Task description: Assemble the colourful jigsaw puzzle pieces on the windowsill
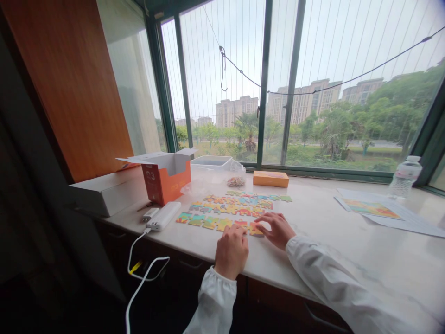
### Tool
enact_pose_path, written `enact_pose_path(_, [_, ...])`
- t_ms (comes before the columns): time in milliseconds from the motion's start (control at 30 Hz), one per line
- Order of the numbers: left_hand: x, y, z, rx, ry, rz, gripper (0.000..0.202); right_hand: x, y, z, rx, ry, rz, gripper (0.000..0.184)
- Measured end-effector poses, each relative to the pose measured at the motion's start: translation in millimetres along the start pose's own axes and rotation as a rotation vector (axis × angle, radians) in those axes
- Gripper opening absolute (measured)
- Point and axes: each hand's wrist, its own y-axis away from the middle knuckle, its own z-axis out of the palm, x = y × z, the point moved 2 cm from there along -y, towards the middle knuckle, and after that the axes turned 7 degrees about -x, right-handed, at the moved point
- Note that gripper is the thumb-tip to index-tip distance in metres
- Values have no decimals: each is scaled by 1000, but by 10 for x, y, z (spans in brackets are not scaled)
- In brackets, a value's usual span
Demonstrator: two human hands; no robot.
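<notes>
Rows of colourful jigsaw puzzle pieces (208,222) lie on the pale tabletop in front of me. My left hand (231,250) is at the near row, its fingers curled together over an orange-red puzzle piece (241,223); the back of the hand hides part of the grip. Just to its right, my right hand (276,229) reaches in from the side. Its thumb and index finger close on an orange puzzle piece (256,229) at the right end of that row. White sleeves cover both arms.
Behind the rows are a bag of loose pieces (236,181), an orange box (270,179) and a white tray (212,162). To the left stand an open orange-white carton (167,178) and a power bank (164,216) with a cable. A picture sheet (371,208) and bottle (406,176) are right.
</notes>
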Motion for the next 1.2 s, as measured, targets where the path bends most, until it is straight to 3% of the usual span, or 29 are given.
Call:
enact_pose_path(167, [1,11,-7,50,-1,-8,36,267,98,-298,30,47,80,30])
enact_pose_path(300, [20,22,-20,50,-50,25,33,716,243,-515,60,91,181,29])
enact_pose_path(467, [130,-108,-129,44,-110,55,31,1220,404,-625,86,110,286,28])
enact_pose_path(600, [398,-452,-288,9,-171,71,33,1367,388,-663,84,115,319,27])
enact_pose_path(800, [1064,-1260,-383,-118,-258,147,31,1365,184,-756,99,162,305,26])
enact_pose_path(867, [1251,-1490,-299,-143,-260,186,30,1401,106,-777,97,179,322,26])
enact_pose_path(967, [1387,-1699,-26,-155,-250,226,30,1532,-11,-782,83,201,372,26])
enact_pose_path(1133, [1270,-1790,590,-210,-236,267,33,1894,-256,-719,32,217,444,29])
enact_pose_path(1200, [1194,-1822,743,-227,-221,265,36,2044,-384,-665,17,201,452,31])
